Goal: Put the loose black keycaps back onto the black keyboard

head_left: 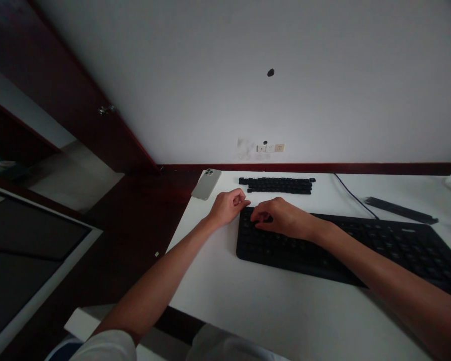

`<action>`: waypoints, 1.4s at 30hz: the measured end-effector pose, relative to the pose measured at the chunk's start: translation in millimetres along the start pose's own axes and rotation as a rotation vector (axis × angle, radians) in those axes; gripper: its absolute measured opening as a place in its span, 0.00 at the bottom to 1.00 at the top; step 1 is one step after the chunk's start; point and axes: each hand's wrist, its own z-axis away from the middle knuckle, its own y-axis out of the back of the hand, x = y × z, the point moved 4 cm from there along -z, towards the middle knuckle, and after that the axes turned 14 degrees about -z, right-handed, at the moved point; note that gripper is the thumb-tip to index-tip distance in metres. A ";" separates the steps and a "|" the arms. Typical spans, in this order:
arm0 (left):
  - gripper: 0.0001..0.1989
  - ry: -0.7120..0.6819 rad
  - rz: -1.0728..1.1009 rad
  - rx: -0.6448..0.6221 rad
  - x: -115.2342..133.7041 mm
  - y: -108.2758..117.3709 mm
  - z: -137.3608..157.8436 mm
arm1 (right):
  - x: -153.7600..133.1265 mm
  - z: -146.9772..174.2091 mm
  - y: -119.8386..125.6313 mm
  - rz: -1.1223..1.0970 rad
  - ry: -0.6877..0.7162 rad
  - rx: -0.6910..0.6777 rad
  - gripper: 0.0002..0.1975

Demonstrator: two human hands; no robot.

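A black keyboard (304, 253) lies across the white table, and its right end runs toward the edge of view. My left hand (229, 205) is at its upper left corner, fingers curled in and thumb stretched toward the corner; nothing shows in the fingers. Over the left-hand keys, my right hand (280, 218) is closed with thumb and fingertips bent down close together. What the right fingertips hold, if anything, is too small and dark to make out. Behind the keyboard, several loose black keycaps (280, 185) lie in rows.
A phone (207, 184) rests at the table's (278, 306) far left corner. Behind the keyboard lie a cable (355, 196) and a long dark strip (400, 209). Wall sockets (270, 148) are beyond the table, and a dark red door (78, 95) stands at left.
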 end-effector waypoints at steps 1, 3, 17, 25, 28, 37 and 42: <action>0.16 -0.002 0.003 -0.002 -0.1 -0.3 0.0 | -0.2 -0.1 -0.7 0.002 0.004 -0.003 0.09; 0.16 -0.006 0.000 -0.001 -0.5 -0.2 -0.1 | -0.1 -0.2 -1.9 0.007 0.008 -0.010 0.09; 0.12 -0.018 -0.042 -0.021 -0.8 -1.1 -0.7 | 0.4 -0.3 -6.9 0.033 0.011 -0.027 0.09; 0.12 -0.023 -0.020 -0.059 0.8 -1.3 0.0 | 1.3 -0.5 -6.9 0.039 0.029 -0.036 0.07; 0.11 -0.019 -0.024 -0.072 1.7 -2.2 0.4 | 0.8 -0.6 -6.6 0.041 0.025 -0.038 0.06; 0.08 -0.043 -0.050 -0.092 2.2 -3.2 1.5 | 1.9 0.2 -6.3 0.018 0.030 -0.016 0.08; 0.09 -0.078 -0.041 -0.098 1.1 -3.9 0.2 | 1.8 -1.3 -7.8 0.056 0.035 -0.015 0.08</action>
